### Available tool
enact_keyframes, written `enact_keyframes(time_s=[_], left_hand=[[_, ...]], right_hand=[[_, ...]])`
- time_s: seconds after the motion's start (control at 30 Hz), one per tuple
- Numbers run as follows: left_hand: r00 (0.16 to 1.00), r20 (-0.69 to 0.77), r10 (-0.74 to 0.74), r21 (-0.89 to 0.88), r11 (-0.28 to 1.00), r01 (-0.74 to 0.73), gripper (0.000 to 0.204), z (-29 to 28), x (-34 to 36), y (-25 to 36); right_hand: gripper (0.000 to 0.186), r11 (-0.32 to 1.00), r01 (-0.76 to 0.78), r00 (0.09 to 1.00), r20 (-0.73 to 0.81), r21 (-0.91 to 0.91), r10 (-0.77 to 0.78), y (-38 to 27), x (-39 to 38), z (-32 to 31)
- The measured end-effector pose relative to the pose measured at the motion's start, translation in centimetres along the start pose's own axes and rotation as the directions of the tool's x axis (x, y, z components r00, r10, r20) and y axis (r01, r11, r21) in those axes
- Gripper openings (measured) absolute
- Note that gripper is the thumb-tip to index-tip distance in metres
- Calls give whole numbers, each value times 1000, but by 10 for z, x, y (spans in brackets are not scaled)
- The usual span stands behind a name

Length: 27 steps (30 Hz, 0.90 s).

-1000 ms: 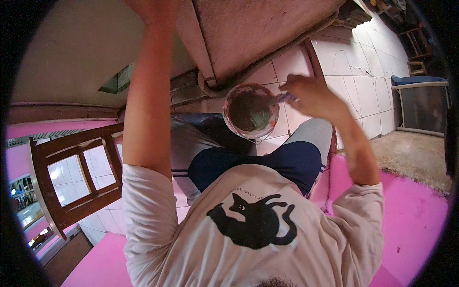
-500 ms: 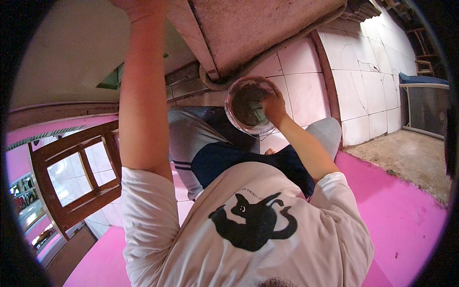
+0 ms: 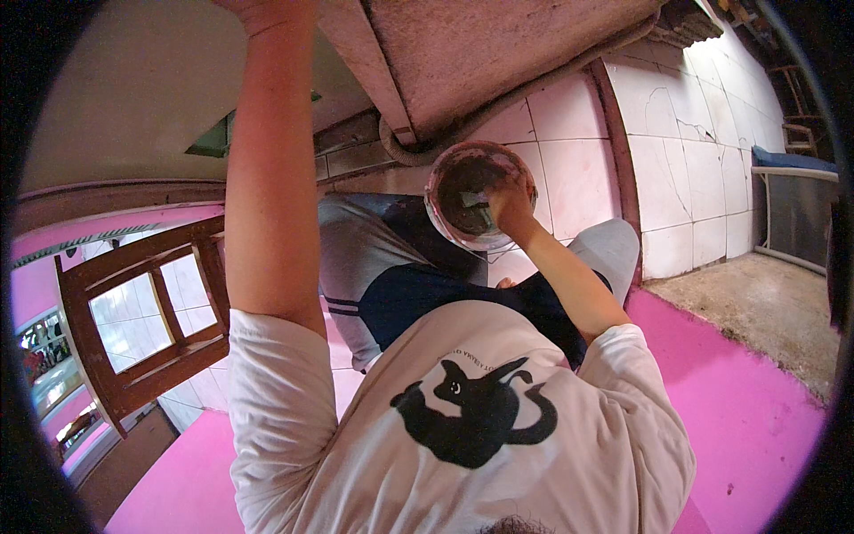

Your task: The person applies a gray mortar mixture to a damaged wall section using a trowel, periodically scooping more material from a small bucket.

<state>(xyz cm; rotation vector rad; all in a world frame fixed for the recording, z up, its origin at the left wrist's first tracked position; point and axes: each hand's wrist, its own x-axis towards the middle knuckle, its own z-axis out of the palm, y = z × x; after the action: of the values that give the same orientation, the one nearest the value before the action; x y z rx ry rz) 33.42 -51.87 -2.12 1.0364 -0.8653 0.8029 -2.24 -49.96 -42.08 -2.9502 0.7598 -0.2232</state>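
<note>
My right hand [image 3: 511, 203] reaches down into a round bucket [image 3: 438, 214] with a pale, stained rim. Its fingers are closed around a small, pale greenish flat piece [image 3: 478, 206], whose kind I cannot make out. Dark, murky contents [image 3: 467, 182] show inside the bucket, which stands between my bent knees. My left arm stretches far up, and only the wrist and base of my left hand [image 3: 267, 12] show at the top edge. Its fingers are out of the picture, so whatever they touch is hidden.
A large brownish slab-sided block [image 3: 471, 67] with a rounded lower edge stands just beyond the bucket. Left is a brown wooden frame with panes [image 3: 147, 325]. A white tiled wall [image 3: 680, 169] and a grey stand with a blue top [image 3: 796, 200] are at right. Pink flooring [image 3: 738, 383] surrounds me.
The view has shifted slightly, so the surroundings sit a little farther right. My right hand stays in the bucket with its fingers closed, and my left arm remains raised.
</note>
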Motion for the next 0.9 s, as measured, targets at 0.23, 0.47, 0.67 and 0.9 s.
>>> enact_keyframes(time_s=[0.23,0.47,0.67,0.9], left_hand=[[998,-24,-57,-90,994,55,65,8,-2,13],[1000,-2,8,-195,981,-9,59,2,4,-11],[1000,4,-5,16,1000,5,63,-7,1,10],[991,12,-130,-8,992,130,62,3,-1,20]], right_hand=[[35,991,-3,991,-131,134,20,11,-4,24],[40,1000,-25,977,210,13,22,6,6,6],[36,973,-116,954,295,199,54,28,-6,-45],[35,898,-269,932,328,348,152,63,-34,-79]])
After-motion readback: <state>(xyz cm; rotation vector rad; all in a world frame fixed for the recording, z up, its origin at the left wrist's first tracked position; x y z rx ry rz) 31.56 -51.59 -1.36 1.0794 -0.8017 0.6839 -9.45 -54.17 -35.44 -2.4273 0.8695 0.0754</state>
